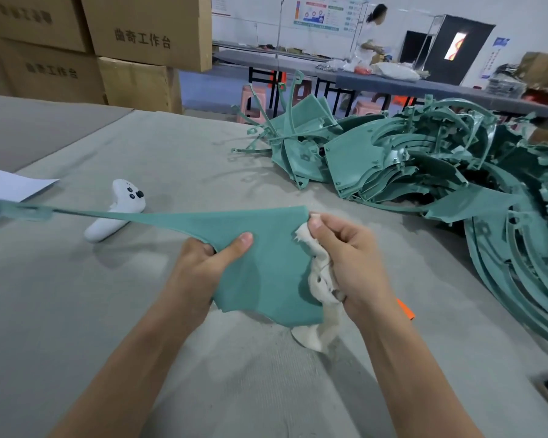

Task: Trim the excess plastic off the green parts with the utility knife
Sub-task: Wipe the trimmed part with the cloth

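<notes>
Flat green part point(266, 273) held above the grey table point(76, 311), left hand point(209, 260) gripping its left edge, thumb on top, right hand point(348, 263) closed around a white cloth point(320, 279) at its right edge, pile of green parts point(355, 165) beyond.

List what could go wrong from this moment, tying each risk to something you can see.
1. The thin arm of the green part crosses above the white controller; swinging it might knock the controller or snap the arm.
2. An orange object, possibly the knife, lies half hidden under the wrist of the right hand, which grips a cloth; the forearm could catch it.
</notes>
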Available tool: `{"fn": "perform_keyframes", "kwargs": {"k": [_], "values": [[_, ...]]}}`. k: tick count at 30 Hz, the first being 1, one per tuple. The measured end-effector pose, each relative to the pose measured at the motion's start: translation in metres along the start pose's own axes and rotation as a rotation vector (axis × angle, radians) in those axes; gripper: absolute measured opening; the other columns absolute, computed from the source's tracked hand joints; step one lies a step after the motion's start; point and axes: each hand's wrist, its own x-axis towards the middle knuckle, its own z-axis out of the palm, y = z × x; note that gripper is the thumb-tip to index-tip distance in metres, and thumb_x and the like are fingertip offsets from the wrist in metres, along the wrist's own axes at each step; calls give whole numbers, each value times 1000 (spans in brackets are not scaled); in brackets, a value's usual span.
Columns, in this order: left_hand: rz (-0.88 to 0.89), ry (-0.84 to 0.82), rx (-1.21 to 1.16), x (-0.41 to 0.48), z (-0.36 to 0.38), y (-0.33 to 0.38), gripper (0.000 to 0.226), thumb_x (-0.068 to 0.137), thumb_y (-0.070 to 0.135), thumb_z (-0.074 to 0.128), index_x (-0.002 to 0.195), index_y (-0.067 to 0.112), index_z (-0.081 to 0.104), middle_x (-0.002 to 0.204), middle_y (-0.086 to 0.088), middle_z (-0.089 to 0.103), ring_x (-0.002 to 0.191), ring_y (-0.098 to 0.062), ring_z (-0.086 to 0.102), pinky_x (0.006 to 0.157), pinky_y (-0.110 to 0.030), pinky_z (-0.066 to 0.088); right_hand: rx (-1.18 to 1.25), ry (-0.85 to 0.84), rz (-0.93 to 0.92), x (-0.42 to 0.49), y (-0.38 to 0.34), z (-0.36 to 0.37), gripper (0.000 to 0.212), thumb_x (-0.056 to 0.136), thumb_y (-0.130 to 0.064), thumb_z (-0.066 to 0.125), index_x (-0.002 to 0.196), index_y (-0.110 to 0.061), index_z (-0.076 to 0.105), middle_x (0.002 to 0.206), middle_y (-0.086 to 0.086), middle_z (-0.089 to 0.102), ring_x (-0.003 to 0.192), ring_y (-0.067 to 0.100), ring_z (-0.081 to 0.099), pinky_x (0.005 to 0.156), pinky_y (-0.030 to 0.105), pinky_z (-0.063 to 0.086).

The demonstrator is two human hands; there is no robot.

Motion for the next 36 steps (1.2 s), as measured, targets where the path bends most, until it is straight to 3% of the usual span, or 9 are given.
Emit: {"fn": "perform_keyframes", "kwargs": {"k": [5,9,17,21,25,28,31,33,36], "values": [[2,-61,60,1,-5,4,30,78,18,67,105,6,70,105,-10,74,96,-27,71,76,-32,58,24,28,42,0,1,2,29,100,-23,54,87,-22,80,87,11,76,79,22,71,77,41,53],[22,34,8,2,-8,3,31,76,15,68,104,3,70,103,-12,74,94,-28,71,76,-34,59,-59,38,40,-3,7,11,37,97,-31,55,80,-3,72,60,10,60,49,16,52,45,21,40],[4,306,-222,10,-24,12,16,89,14,62,102,9,69,100,-5,75,87,-19,72,64,-28,58,-287,-103,24,-10,14,22,39,101,-22,54,88,13,64,70,40,53,70,19,41,63,35,31],[9,343,-265,10,-18,7,14,91,16,61,101,12,70,102,-3,75,89,-19,72,67,-32,59,-291,-103,68,-5,12,12,40,100,-26,56,82,9,66,66,13,49,67,22,39,59,36,26],[24,491,-484,15,-20,9,24,94,22,59,118,20,64,115,1,71,101,-16,69,81,-37,57,-318,-204,165,-2,8,-5,48,98,-27,58,80,17,57,66,14,42,61,25,32,53,33,20],[13,531,-643,17,-25,13,32,93,27,61,125,21,61,120,0,69,106,-17,68,93,-42,53,-244,-35,120,1,8,-1,52,100,-27,56,76,19,50,67,15,43,62,26,34,54,39,23],[-80,435,-618,11,-6,3,22,93,26,61,113,19,65,109,0,73,94,-15,72,77,-35,60,-7,232,-26,2,6,15,38,102,-28,51,77,-4,68,68,13,57,65,23,48,60,36,38],[-96,368,-585,7,6,-6,25,95,25,58,118,16,64,111,-1,73,99,-17,71,75,-36,60,55,242,-84,-3,8,27,35,102,-31,50,78,-16,72,71,10,63,69,19,54,62,33,44],[-96,346,-646,6,12,-9,26,97,25,54,119,13,63,111,-3,73,100,-19,70,77,-38,60,-50,213,-159,-15,24,44,43,101,-33,53,81,4,60,65,17,52,63,18,46,59,34,38]]}}
